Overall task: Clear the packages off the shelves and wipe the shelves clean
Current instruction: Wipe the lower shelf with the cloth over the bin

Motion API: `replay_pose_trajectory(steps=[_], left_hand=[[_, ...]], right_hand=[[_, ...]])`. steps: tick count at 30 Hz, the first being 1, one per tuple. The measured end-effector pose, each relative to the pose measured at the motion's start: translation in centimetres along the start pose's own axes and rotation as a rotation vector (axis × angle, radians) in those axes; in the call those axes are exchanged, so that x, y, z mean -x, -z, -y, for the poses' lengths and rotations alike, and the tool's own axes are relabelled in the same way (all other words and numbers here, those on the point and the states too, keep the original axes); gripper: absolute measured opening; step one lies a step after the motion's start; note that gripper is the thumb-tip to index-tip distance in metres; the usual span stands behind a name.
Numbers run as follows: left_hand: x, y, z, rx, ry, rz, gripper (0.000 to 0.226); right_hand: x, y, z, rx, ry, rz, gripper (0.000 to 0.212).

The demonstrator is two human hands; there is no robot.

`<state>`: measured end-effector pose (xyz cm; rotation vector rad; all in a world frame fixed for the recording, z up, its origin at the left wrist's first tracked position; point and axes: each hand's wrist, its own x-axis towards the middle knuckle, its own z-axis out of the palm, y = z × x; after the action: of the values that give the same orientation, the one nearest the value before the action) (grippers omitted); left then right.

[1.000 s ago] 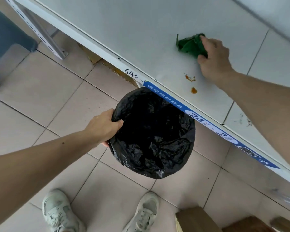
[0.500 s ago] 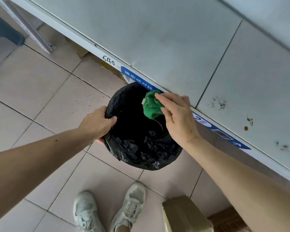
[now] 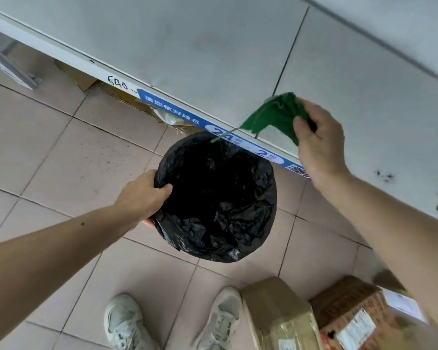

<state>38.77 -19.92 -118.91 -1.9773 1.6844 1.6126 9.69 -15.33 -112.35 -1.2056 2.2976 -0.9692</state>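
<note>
A round bin lined with a black plastic bag point(image 3: 220, 198) sits in the middle of the view, held just below the near edge of a pale grey shelf point(image 3: 187, 46). The bag's inside is dark and crumpled, and what it holds cannot be made out.

Along the shelf's near edge runs a blue label strip point(image 3: 208, 127) with white Chinese characters, then the numerals "24" and "2" in white ovals, and a small barcode at its right end. Left of the strip, handwriting in black on the white edge reads roughly "640".

The left hand point(image 3: 142, 198) grips the left rim of the bin, fingers curled over the bag's edge with the thumb on top. The right hand point(image 3: 319, 142) is raised over the shelf's near edge, to the right of the bin, and pinches a crumpled green cloth point(image 3: 273, 117) between thumb and curled fingers. The cloth hangs out to the left of the hand, with a thin loose thread trailing down toward the bag's far rim.

Dark specks and smudges point(image 3: 386, 176) mark the shelf surface at the far right.

On the tiled floor point(image 3: 61, 152) near the person's two pale sneakers point(image 3: 124, 322), at lower right, lie cardboard packages point(image 3: 276, 317): one wrapped in clear tape, another with a white printed label too blurred to read. More cardboard lies under the shelf at left.
</note>
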Motion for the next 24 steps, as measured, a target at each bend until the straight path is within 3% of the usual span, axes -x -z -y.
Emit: replay_pose_trajectory(steps=[4,9,11,20,24], left_hand=[[0.2,-2.9,-1.1,0.016,-0.005,0.029,0.016],[0.1,-6.6,-1.9,0.034,0.0,0.03,0.019],[0.1,-7.7,-1.9,0.054,0.002,0.031,0.019],[1.4,-9.4,-2.6,0.07,0.016,-0.003,0.016],[2.3,-9.6,-3.1,0.052,0.013,-0.001,0.018]], right_hand=[[-5.9,1.9,-2.0,-0.026,-0.059,-0.141,0.046],[-10.7,1.0,-5.9,0.282,-0.021,0.101,0.052],[-10.8,0.1,-7.0,0.322,0.004,0.123,0.049],[5.3,-1.4,-7.9,0.206,0.427,0.141,0.038],[8.4,-0.7,-8.8,0.151,0.379,0.151,0.035]])
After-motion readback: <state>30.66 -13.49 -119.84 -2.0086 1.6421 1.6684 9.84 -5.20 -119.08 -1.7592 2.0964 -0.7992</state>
